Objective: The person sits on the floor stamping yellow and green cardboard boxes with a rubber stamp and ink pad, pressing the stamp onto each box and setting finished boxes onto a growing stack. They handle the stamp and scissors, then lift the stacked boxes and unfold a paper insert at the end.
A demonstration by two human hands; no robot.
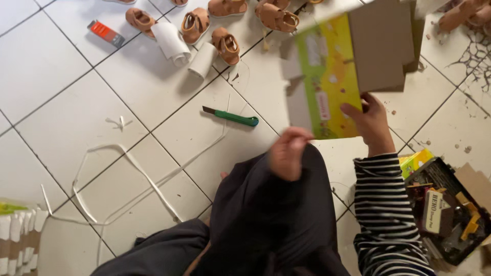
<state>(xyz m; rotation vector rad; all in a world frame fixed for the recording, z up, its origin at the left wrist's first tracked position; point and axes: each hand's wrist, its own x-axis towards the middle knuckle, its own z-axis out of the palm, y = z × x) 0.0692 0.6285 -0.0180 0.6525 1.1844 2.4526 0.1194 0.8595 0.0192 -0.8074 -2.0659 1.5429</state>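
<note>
While the right hand [372, 121] grips a flat green-and-yellow printed cardboard box [331, 76], the blurred left hand [288, 152] hovers near its lower edge; grasp indeterminable.

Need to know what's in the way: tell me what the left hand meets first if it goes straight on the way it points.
The left hand, blurred, seems to point up and right toward the green and yellow box that the right hand holds. It would probably meet that box's lower edge first, though depth is unclear.

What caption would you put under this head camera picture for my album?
A right hand holds a green and yellow cardboard box over a tiled floor, near small tan sandals and a green cutter.
</note>
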